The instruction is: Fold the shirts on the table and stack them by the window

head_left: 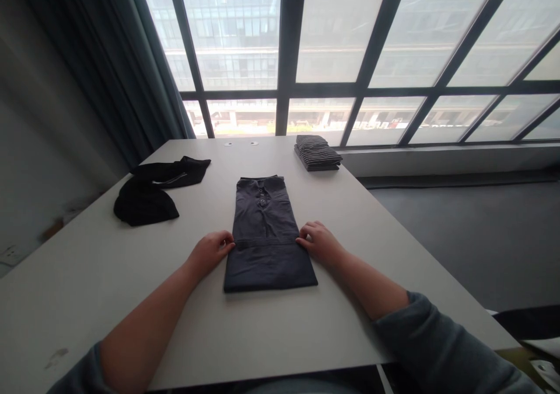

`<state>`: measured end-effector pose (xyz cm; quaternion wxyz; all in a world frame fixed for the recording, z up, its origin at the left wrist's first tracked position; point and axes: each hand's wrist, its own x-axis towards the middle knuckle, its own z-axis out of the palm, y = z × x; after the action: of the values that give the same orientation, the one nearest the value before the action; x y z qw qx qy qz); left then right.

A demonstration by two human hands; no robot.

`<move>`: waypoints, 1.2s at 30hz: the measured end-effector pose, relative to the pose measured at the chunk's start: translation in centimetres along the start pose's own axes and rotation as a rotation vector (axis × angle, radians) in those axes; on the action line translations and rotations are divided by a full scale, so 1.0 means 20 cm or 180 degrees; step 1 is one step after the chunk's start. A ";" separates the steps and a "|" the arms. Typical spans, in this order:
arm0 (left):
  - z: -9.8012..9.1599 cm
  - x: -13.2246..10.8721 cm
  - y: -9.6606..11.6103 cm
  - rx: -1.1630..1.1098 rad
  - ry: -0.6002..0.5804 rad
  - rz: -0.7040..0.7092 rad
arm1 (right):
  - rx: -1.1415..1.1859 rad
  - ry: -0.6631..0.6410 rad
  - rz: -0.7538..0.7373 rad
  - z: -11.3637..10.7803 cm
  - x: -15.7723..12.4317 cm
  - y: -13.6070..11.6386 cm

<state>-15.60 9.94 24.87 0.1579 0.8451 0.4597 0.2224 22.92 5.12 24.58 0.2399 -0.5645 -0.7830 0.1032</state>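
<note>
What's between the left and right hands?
A folded dark collared shirt, lying between the left hand and the right hand; the head view shows it.

Counted kind by kind around one white table [359, 225].
One left hand [212, 249], one right hand [320, 241]. Two grey-blue sleeves [437, 338]. One folded dark shirt [269, 260], with three buttons [262, 195] visible. One black heap of cloth [146, 201], of unclear piece count. One stack of folded cloth [318, 153], striped on top, of unclear layer count. Two small pale fittings [254, 143]. One dark curtain [100, 38].
</note>
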 end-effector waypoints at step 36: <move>0.21 1.29 -0.45 0.0110 0.0806 -0.1181 | 0.0364 0.0321 0.0403 0.18 1.19 0.47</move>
<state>-7.32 36.32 23.03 0.1227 0.7140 0.6272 0.2860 23.13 30.93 23.48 0.3039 -0.6027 -0.7256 0.1342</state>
